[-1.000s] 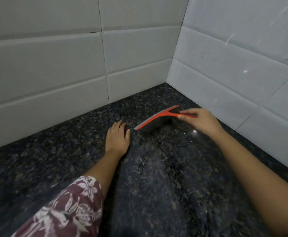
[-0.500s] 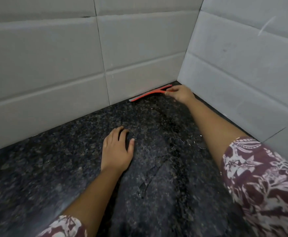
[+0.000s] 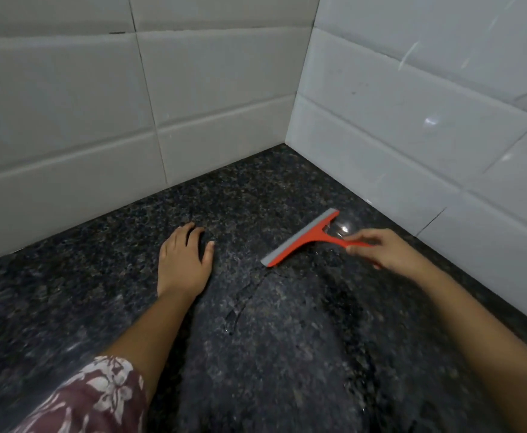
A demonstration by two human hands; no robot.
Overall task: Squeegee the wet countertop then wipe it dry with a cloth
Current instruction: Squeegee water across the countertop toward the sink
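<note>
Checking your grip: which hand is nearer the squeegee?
Right. The right hand holds the squeegee by its handle; the left hand lies flat on the countertop, apart from the blade's near end.

The red squeegee point(image 3: 302, 239) with a grey blade lies slanted on the wet, dark speckled worktop point(image 3: 271, 354), blade left of the grip.

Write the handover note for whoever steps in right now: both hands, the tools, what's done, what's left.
Left hand: flat and open on the countertop, holding nothing.
Right hand: gripping the handle of the red squeegee, blade down on the counter near the right wall.
Done: squeegeeing under way; a puddle sits behind the blade and water streaks run nearer the camera.
Left: finish squeegeeing, then wipe dry. No cloth in view.
</note>
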